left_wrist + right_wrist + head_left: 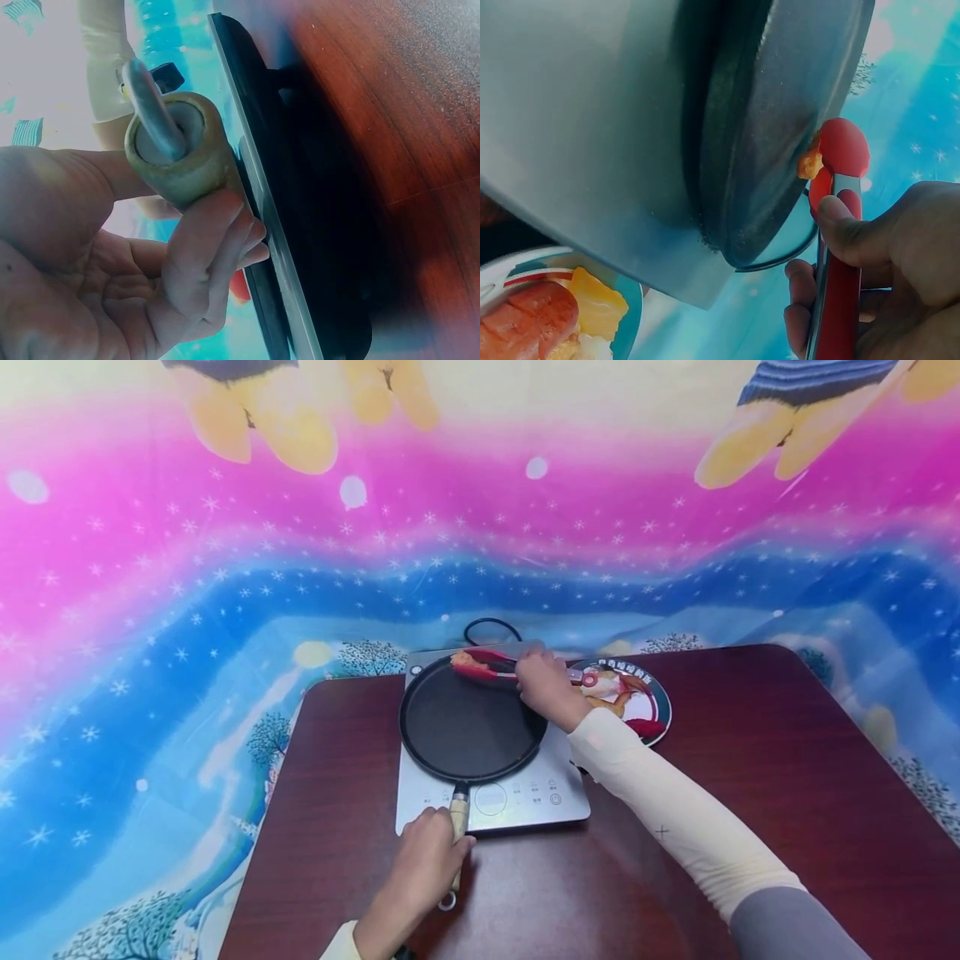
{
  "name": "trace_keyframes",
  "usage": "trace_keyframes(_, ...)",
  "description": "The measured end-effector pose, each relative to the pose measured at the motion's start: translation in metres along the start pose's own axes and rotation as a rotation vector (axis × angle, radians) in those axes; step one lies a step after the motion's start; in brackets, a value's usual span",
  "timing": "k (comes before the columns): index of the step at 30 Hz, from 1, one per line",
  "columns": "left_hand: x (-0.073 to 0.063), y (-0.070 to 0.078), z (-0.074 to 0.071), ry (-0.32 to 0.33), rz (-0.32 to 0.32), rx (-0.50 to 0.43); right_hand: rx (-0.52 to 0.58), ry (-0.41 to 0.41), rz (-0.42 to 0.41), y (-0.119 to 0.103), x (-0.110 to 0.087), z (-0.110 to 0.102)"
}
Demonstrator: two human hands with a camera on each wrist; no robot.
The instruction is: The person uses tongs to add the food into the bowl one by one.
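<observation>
A flat black frying pan [472,718] sits on a silver induction cooktop [525,810]. My left hand [427,860] grips its light wooden handle [459,816]; the left wrist view shows fingers and thumb around the handle's end, with a metal hanging loop [154,112]. Over the pan's far edge, my right hand [546,683] holds red-tipped tongs [838,292]. Between the tong heads is a small orange-brown piece of food [808,165], close over the pan's surface. The rest of the pan's visible surface is bare.
Right of the cooktop, partly behind the right forearm, stands a dark-rimmed plate [663,702] of food. In the right wrist view it bears a scored sausage [529,322] and a yellow-orange piece [600,300]. A black cable [491,621] loops behind the cooktop, near the patterned backdrop [480,543].
</observation>
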State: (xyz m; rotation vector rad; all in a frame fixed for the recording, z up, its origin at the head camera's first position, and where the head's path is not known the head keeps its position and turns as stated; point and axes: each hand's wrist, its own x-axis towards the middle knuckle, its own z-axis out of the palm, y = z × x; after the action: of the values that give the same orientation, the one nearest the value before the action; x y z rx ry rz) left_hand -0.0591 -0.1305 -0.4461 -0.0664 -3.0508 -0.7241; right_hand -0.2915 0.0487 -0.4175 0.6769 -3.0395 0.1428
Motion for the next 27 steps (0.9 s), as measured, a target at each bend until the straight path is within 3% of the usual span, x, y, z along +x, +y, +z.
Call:
trace_keyframes(18,-0.0006,-0.0001,-0.0005,0.009,0.022,0.000,0.041,-0.118,0.049,-0.0028,0.0079,0.0015)
trace_keyframes(27,-0.0004,0.0005,-0.0002,0.015,0.016,0.005,0.039,-0.104,0.040,-0.0028,0.0055,0.0049)
